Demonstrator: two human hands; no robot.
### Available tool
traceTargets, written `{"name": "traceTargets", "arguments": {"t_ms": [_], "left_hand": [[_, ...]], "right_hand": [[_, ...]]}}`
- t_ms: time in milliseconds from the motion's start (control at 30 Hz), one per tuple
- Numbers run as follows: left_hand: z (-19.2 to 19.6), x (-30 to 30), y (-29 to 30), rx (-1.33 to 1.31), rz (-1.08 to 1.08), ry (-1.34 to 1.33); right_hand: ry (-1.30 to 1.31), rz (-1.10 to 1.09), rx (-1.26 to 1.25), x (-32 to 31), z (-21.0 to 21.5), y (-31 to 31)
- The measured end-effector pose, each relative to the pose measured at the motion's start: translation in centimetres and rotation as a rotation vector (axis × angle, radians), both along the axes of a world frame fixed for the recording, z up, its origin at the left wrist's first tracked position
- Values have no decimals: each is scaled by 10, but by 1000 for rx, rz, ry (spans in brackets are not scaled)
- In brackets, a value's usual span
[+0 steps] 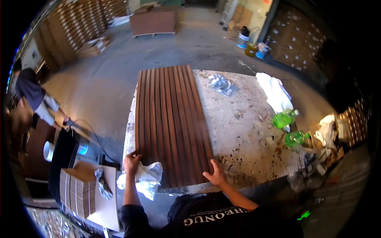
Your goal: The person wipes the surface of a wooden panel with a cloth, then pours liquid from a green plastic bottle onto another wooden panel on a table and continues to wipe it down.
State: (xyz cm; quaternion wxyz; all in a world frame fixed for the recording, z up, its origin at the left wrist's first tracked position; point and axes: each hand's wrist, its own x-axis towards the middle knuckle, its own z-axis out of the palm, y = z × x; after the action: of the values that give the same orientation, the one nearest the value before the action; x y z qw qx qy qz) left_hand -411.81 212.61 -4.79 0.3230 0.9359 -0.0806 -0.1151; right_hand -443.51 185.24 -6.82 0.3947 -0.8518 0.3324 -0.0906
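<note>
A dark brown slatted wooden panel (170,123) lies lengthwise on a white, stained worktable (246,119). My left hand (131,162) is closed on the panel's left edge near its close end. A crumpled white cloth (149,178) lies over the near left corner, right against that hand; whether the fingers also pinch it I cannot tell. At the right edge, my right hand (216,173) grips the panel, its thumb on the face and its fingers along the side.
Crumpled plastic (221,84), a white cloth (274,92) and green bottles (285,119) lie toward the table's right side. Stacked cardboard (79,190) stands at lower left. Another person (33,93) bends at far left. A brown stack (154,20) and buckets (243,40) stand farther back.
</note>
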Motion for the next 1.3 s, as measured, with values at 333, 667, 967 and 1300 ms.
{"name": "traceTargets", "arguments": {"t_ms": [333, 667, 967, 1300], "left_hand": [[-15, -94, -59, -86, -288, -86], [-10, -138, -103, -99, -402, -91], [-38, -144, -113, 0, -253, -90], [-13, -205, -131, 61, 45, -174]], "right_hand": [[-53, -476, -103, -62, -17, -37], [-73, -700, -173, -137, -11, -6], [-320, -516, -58, -107, -59, -110], [-1, -220, -68, -108, -57, -198]]}}
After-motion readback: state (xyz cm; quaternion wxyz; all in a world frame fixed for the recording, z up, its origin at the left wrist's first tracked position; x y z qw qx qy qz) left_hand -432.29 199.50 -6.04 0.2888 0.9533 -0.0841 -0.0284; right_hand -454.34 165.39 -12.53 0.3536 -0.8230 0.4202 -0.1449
